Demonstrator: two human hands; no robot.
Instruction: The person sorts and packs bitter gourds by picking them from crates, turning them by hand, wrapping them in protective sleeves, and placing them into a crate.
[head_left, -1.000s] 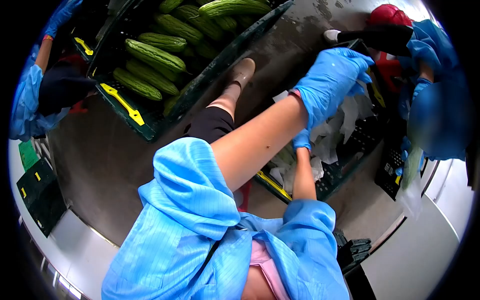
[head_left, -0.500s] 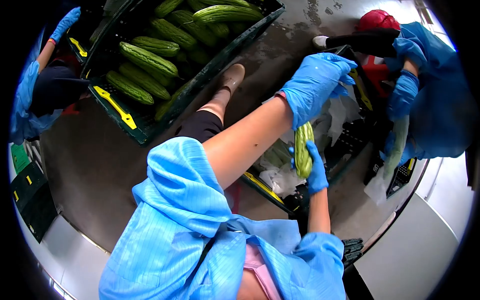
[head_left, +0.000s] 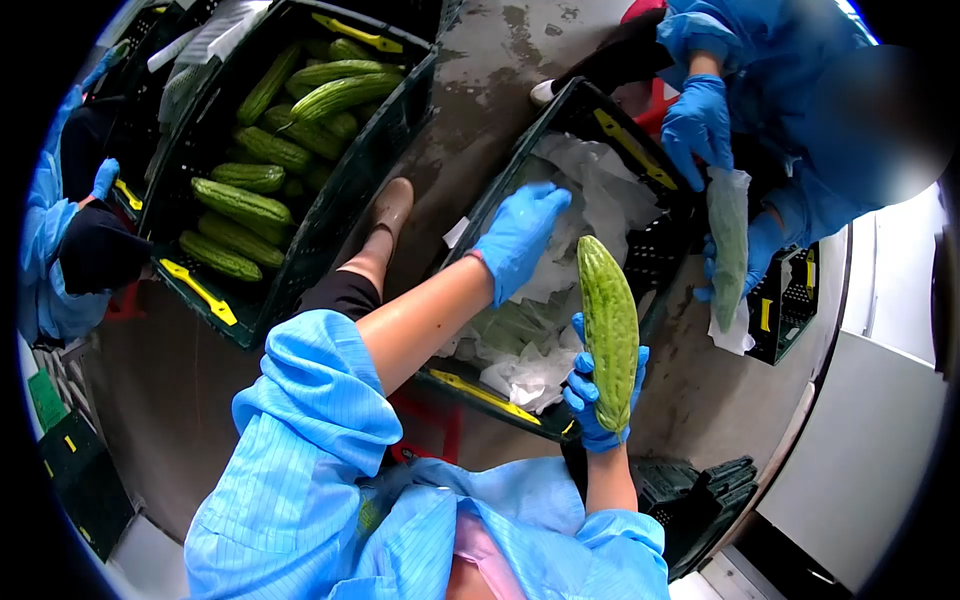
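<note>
A green bitter melon (head_left: 609,325) stands nearly upright in my right hand (head_left: 598,400), whose gloved fingers wrap around its lower part. My left hand (head_left: 520,240), also in a blue glove, is apart from the melon, above a dark crate (head_left: 470,395). Its fingertips are smeared by motion and partly hidden, so I cannot make out whether they grip anything. White plastic bags and wrapping (head_left: 620,180) fill much of this crate, with pale green shapes under the film nearer me.
A large crate of bitter melons (head_left: 300,260) stands at left. On the right a co-worker's hand (head_left: 698,130) touches a wrapped melon (head_left: 729,240) above a smaller crate (head_left: 785,310). Another person (head_left: 75,260) is at far left. Folded dark crates (head_left: 695,495) lie at lower right.
My left hand has drawn back leftward from above the melon's top. My right hand still holds the bitter melon, now with more of it showing. The view has turned to the right.
</note>
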